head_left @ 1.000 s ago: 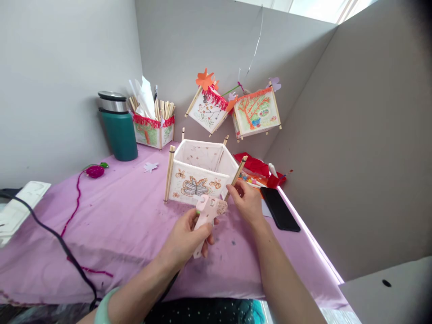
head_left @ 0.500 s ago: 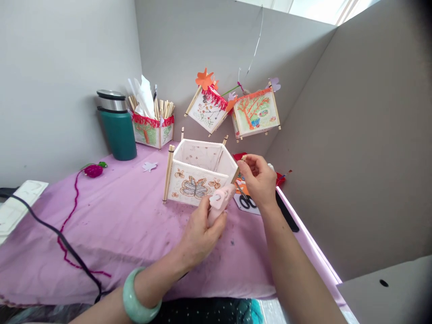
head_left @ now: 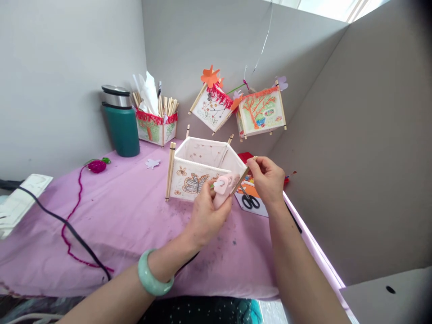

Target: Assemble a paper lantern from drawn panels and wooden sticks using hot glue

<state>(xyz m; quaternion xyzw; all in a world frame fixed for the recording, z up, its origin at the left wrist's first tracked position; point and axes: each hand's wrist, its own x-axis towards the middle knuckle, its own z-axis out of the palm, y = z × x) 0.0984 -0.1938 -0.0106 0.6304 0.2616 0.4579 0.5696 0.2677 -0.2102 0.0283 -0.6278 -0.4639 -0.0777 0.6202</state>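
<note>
My left hand (head_left: 211,213) is closed around the grip of a pale pink glue gun (head_left: 223,188), held in front of the box's right corner. The white box (head_left: 187,179), open at the top, stands on the table with an orange and grey butterfly drawn on its front panel. Pairs of wooden sticks stand at some of its corners. At the right corner, my right hand (head_left: 268,177) pinches the upper end of a wooden stick (head_left: 242,181), which slants along the box's edge. The glue gun's tip is hidden.
Black-handled scissors (head_left: 250,201) lie on paper right of the box. A green tumbler (head_left: 122,128) and a decorated box of sticks (head_left: 151,128) stand at the back left. Two decorated boxes (head_left: 261,110) hang behind. A black cord (head_left: 64,220) and magenta yarn (head_left: 97,166) lie left.
The whole view has shifted slightly. My left hand has brought the glue gun up a little closer to the right corner. The stick in my right hand now shows more clearly.
</note>
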